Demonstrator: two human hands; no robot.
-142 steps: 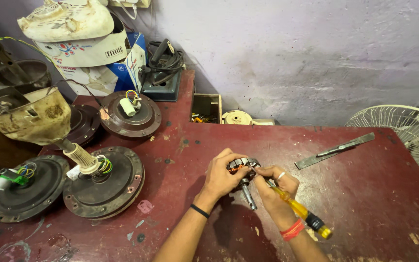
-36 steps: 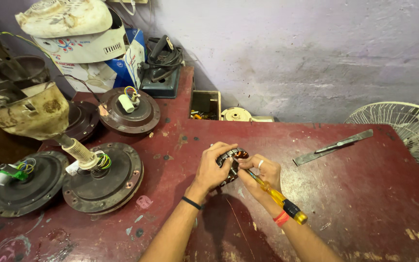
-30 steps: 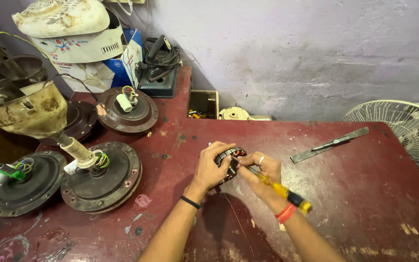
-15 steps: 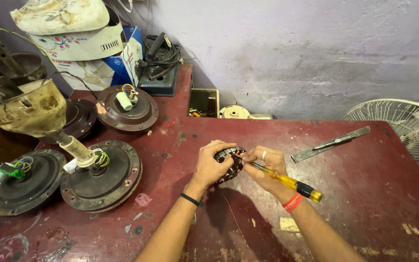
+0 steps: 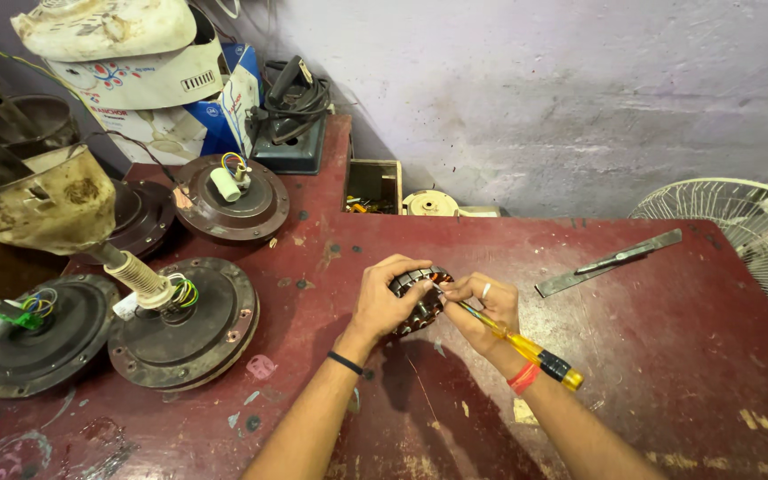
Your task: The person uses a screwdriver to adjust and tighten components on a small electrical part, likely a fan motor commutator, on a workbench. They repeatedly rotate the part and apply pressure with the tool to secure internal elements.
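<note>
Left hand (image 5: 390, 298): fingers curled around wound motor stator (image 5: 420, 299), held just above the red counter (image 5: 668, 356), mid-surface. Right hand (image 5: 489, 307): clenched on yellow-handled screwdriver (image 5: 526, 345), tip at the stator.

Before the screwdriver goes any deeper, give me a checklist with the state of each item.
1. Left hand grips the stator: ok, fingers wrap over its top.
2. Right hand holds the screwdriver: ok, yellow handle runs back past the wrist.
3. Tip seated where it should be: cannot tell, fingers hide it.
4. Stator steadied on the table: cannot tell, its underside is hidden.
5. Metal strip apart from the hands: ok, it lies to the right.
6. Fan motors out of the way: ok, they sit far left.
</note>
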